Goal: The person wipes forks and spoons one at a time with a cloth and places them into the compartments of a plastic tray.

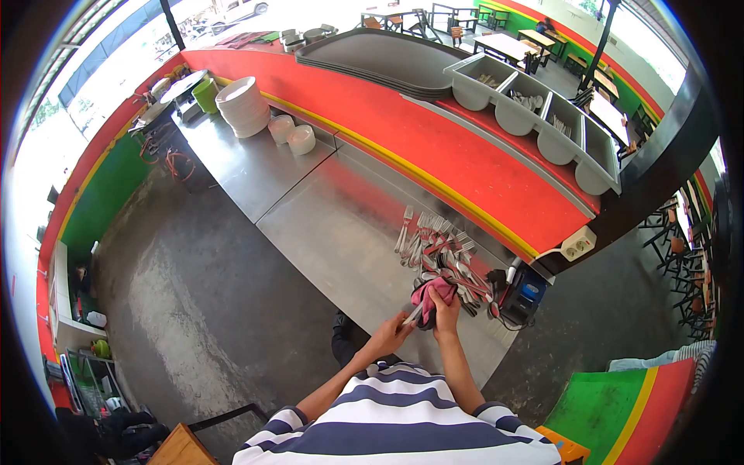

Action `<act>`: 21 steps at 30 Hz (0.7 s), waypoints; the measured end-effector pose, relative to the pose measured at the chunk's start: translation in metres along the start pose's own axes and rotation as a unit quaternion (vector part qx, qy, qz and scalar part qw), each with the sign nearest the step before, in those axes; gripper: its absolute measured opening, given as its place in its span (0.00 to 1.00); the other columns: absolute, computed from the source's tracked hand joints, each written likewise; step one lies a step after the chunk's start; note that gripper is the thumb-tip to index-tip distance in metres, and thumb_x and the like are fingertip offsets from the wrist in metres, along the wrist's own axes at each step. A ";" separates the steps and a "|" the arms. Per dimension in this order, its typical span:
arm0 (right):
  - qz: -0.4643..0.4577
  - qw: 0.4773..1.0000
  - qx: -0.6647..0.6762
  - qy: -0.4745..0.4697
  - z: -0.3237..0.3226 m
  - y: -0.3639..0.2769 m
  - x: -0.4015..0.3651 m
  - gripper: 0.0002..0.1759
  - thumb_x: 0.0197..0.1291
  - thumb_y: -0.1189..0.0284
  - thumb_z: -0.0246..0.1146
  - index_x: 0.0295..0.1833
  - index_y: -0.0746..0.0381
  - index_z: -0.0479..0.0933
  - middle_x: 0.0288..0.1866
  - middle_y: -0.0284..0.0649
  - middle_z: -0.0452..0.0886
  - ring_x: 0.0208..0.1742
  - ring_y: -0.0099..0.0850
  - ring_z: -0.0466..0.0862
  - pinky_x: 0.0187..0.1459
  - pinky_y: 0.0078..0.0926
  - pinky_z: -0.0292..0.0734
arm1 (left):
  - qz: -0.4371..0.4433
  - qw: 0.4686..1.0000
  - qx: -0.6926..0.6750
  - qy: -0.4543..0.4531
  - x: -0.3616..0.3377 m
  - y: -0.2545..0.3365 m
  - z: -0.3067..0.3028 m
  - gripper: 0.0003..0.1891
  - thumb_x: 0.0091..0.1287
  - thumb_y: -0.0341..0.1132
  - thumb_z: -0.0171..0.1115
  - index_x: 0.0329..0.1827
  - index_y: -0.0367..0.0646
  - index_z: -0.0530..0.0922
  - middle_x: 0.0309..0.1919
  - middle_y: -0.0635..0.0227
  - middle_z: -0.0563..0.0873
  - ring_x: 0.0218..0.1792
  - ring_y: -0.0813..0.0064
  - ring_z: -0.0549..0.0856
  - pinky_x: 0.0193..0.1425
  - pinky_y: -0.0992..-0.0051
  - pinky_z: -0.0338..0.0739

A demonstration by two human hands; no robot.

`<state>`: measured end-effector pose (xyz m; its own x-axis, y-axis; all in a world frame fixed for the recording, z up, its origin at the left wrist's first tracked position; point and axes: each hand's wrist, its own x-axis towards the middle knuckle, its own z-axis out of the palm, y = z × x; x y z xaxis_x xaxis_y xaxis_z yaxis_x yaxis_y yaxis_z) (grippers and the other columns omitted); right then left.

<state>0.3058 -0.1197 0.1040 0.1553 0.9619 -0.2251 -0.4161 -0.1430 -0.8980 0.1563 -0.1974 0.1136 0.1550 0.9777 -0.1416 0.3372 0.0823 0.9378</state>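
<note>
Sitting bunched in the right hand (446, 313), a pink cloth (432, 292) is held just above the near edge of the steel tabletop (325, 225). The fingers of that hand are curled tight around it. The left hand (392, 333) pinches the end of a pale utensil (414, 313), and the utensil's other end goes into the cloth. Just beyond the hands lies a loose pile of forks and spoons (436, 249), spread across the tabletop. A blue device (529, 294) sits close by on the right, under a white power socket (578, 244). Farther along the tabletop stand a stack of white plates (242, 105) and two bowls (291, 132). On the red counter (465, 167) above rests a grey cutlery tray (535, 116).
</note>
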 end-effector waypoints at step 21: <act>0.019 0.992 0.038 0.117 -0.026 0.004 0.006 0.25 0.55 0.69 0.75 0.56 0.65 0.77 0.51 0.35 0.82 0.49 0.24 0.81 0.52 0.25 0.75 | -0.014 0.999 -0.041 -0.008 -0.017 -0.021 -0.017 0.16 0.78 0.35 0.43 0.40 0.38 0.80 0.17 0.69 0.73 0.20 0.75 0.71 0.30 0.72 0.68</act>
<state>0.3287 -0.1211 0.0892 0.3395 0.8741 -0.3475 -0.4899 -0.1510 -0.8586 0.1309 -0.2123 0.1019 0.1620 0.9714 -0.1735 0.2649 0.1265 0.9559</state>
